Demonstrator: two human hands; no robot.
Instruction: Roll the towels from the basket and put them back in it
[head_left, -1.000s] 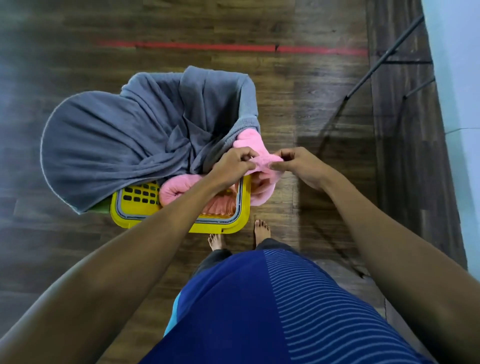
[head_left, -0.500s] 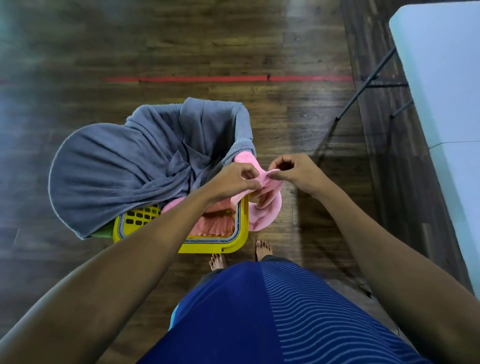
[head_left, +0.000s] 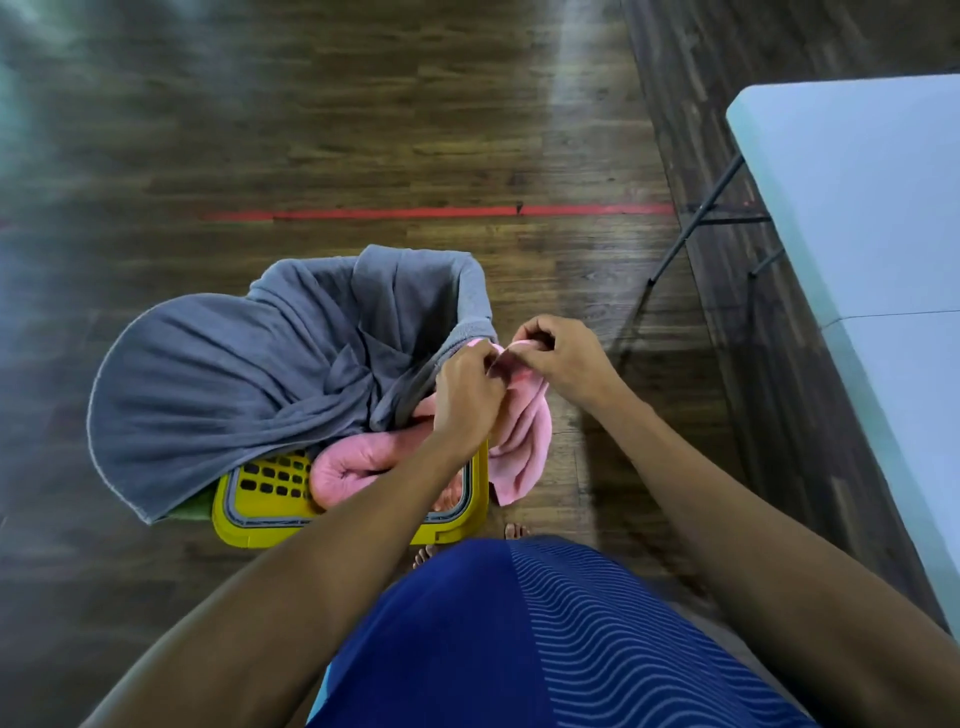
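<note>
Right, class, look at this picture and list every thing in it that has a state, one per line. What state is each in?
yellow basket: upright on the floor, holding towels.
grey towel: unrolled, bunched, draped over the basket's rim.
pink towel: unrolled, part inside the basket, one end hanging outside its rim.
left hand: pinching the pink towel's edge.
right hand: pinching the same edge.
white table: standing, legs unfolded.

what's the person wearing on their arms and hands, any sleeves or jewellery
Nothing: the left hand and right hand are bare, no gloves, rings or watch, and the left forearm and right forearm show no sleeves as far as the frame reaches. The only clothing seen is a dark blue garment with lighter wavy stripes.
</note>
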